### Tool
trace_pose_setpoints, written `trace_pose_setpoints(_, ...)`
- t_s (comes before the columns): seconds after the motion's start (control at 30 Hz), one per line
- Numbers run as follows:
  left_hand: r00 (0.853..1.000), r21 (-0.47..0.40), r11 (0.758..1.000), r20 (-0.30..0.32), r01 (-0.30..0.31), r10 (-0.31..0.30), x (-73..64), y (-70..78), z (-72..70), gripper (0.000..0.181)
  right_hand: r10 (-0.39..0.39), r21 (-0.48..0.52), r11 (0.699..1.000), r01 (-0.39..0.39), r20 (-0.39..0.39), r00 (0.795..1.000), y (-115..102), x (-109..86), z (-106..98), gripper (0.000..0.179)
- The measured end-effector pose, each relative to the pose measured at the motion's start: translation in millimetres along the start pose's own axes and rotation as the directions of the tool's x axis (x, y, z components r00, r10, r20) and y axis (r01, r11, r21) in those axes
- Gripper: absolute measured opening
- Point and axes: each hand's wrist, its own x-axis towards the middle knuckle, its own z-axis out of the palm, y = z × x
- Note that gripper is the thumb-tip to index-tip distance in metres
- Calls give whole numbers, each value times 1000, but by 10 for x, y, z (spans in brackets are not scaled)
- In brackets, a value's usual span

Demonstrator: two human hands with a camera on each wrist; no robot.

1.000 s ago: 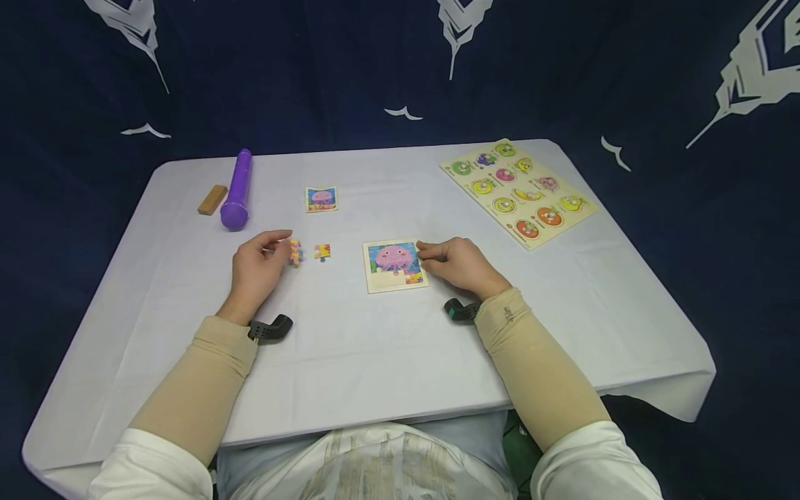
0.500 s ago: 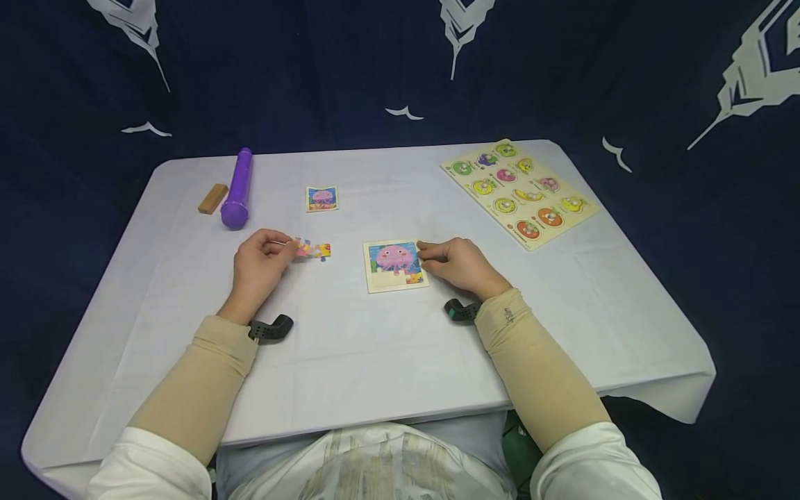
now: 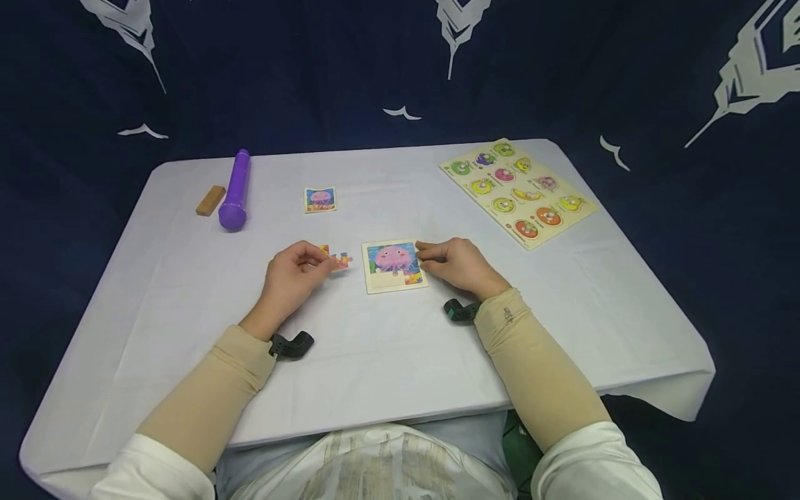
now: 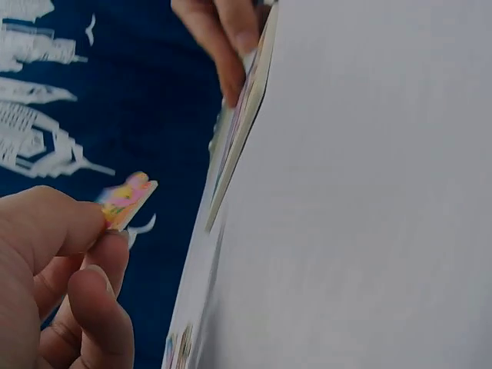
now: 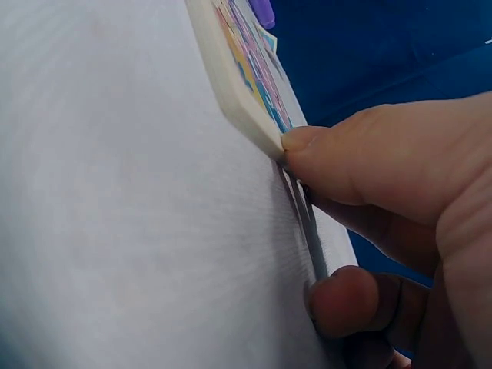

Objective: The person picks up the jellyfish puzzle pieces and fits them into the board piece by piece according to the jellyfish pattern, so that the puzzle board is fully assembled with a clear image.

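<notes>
In the head view my left hand (image 3: 294, 278) pinches a small jigsaw piece (image 3: 343, 261) between thumb and fingers, left of the puzzle board. Yellow and pink colours show on that piece in the left wrist view, where it is above the tabletop. A second jigsaw piece (image 3: 323, 248) lies just behind the left fingers, mostly hidden. The puzzle board (image 3: 382, 285) has a pink jellyfish picture with a bare pale patch at its lower left. My right hand (image 3: 461, 267) holds the board's right edge, its thumb (image 5: 330, 157) pressed at the corner in the right wrist view.
A small jellyfish picture card (image 3: 321, 200) lies behind the left hand. Farther left are a purple microphone-shaped stick (image 3: 236, 191) and a wooden block (image 3: 210, 201). A fruit peg board (image 3: 519, 194) lies at the back right of the white-covered table (image 3: 375, 368).
My left hand has picked up the left jigsaw piece and moved it right, past the other piece, toward the puzzle board. The right hand stays at the board's edge.
</notes>
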Motion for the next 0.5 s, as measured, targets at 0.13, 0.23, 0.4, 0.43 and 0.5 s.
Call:
trace_pose_setpoints(0.13, 997, -37, 999, 79, -19, 22, -45, 67, 116, 15, -5, -2, 1000, 5, 1, 1000, -5, 4, -8, 27)
trace_pose_setpoints(0.23, 992, -36, 999, 125, -24, 28, -56, 111, 173, 14, -9, 5, 1000, 9, 2, 1000, -15, 8, -14, 27)
trace_pose_setpoints(0.4, 982, -31, 999, 185, -24, 30, -43, 188, 235, 9, -3, 12, 1000, 3, 1, 1000, -15, 19, -7, 27)
trace_pose_setpoints(0.43, 980, -21, 999, 195, -30, 34, -38, 193, 246, 8, 1, 12, 1000, -1, 3, 1000, -12, 17, -6, 27)
trace_pose_setpoints(0.5, 976, -3, 999, 214, -34, 33, -31, 202, 272, 8, 9, 8, 1000, -9, 9, 1000, -4, 7, -4, 27)
